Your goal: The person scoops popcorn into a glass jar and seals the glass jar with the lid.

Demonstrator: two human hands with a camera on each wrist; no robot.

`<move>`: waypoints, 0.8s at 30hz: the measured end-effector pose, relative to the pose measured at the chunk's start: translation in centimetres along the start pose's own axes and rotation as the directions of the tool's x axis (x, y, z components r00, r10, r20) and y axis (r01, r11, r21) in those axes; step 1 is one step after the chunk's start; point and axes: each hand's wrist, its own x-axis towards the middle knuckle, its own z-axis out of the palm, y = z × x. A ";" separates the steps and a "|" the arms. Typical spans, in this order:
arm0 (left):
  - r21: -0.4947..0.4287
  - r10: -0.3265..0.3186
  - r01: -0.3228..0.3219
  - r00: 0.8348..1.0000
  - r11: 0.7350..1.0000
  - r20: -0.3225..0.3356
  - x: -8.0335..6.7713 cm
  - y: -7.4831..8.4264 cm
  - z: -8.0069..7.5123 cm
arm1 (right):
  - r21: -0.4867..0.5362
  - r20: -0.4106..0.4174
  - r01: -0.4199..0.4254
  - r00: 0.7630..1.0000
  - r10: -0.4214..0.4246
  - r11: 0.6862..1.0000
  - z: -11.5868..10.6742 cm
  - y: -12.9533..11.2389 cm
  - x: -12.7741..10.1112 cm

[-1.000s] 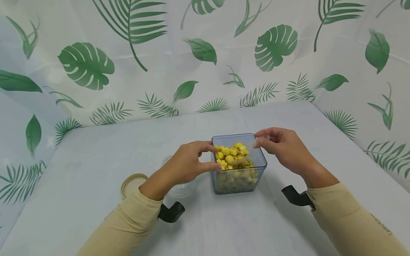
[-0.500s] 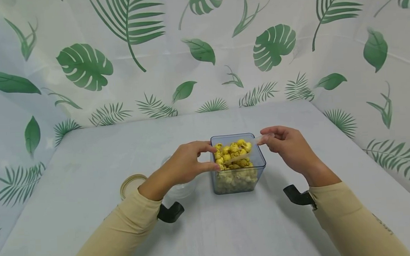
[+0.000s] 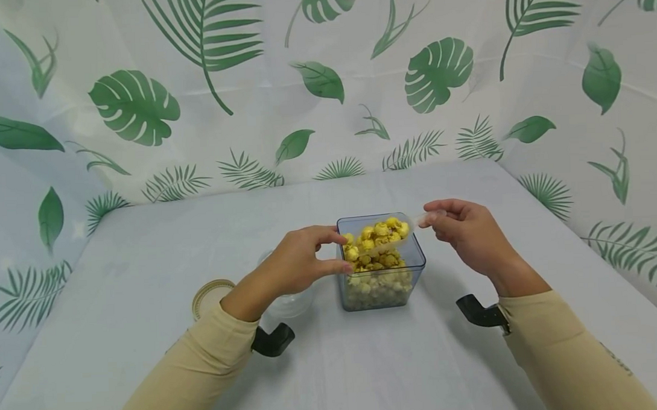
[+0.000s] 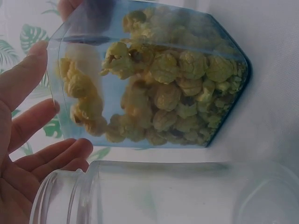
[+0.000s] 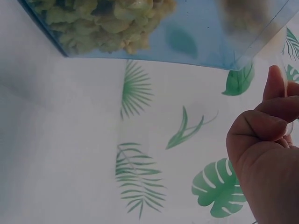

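My right hand [image 3: 462,230] pinches the handle of a translucent plastic scoop [image 3: 388,247], which lies tilted across the mouth of a clear bluish box [image 3: 415,259]. Yellow popcorn [image 3: 382,229] is heaped in the scoop, near rim height. More popcorn [image 4: 166,95] fills the lower part of the box. With thumb and fingers spread at its left rim, my left hand [image 3: 298,260] holds the box, which stands upright on the table. In the right wrist view the right hand [image 5: 266,126] is curled round the handle, and the scoop's bowl shows blurred through the box wall.
A clear jar [image 4: 159,191] stands just left of the box, partly hidden behind the left forearm in the head view. Farther left lies a round gold-rimmed lid [image 3: 209,293]. A leaf-patterned curtain [image 3: 326,126] encloses the white table [image 3: 361,361].
The right hand has drawn slightly up and to the right. The scoop has risen through the popcorn and now carries a heap of it. The left hand has stayed at the rim.
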 end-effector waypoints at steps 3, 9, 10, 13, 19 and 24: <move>-0.005 -0.005 0.005 1.000 1.000 0.004 0.0 0.0 0.0 | 0.048 0.002 0.008 1.000 -0.008 0.999 0.0 0.1 0.0; -0.006 -0.007 0.007 1.000 1.000 0.002 0.0 0.0 0.0 | 0.113 0.014 0.023 1.000 -0.025 0.993 0.6 0.0 -0.1; -0.003 -0.005 0.005 1.000 1.000 -0.002 0.0 0.0 0.0 | 0.116 0.018 0.022 1.000 -0.025 0.993 0.7 0.0 -0.1; 0.000 -0.003 0.003 1.000 1.000 -0.006 0.0 -0.1 0.0 | 0.125 0.028 0.013 0.999 -0.016 0.992 1.0 0.0 -0.1; 0.002 -0.002 0.002 1.000 1.000 -0.014 0.0 -0.2 0.1 | 0.061 0.016 0.003 1.000 -0.004 0.998 0.9 0.2 0.0; -0.010 0.005 -0.006 1.000 1.000 -0.018 -0.1 -0.2 0.1 | 0.095 0.007 0.024 1.000 -0.025 0.995 0.4 0.0 0.1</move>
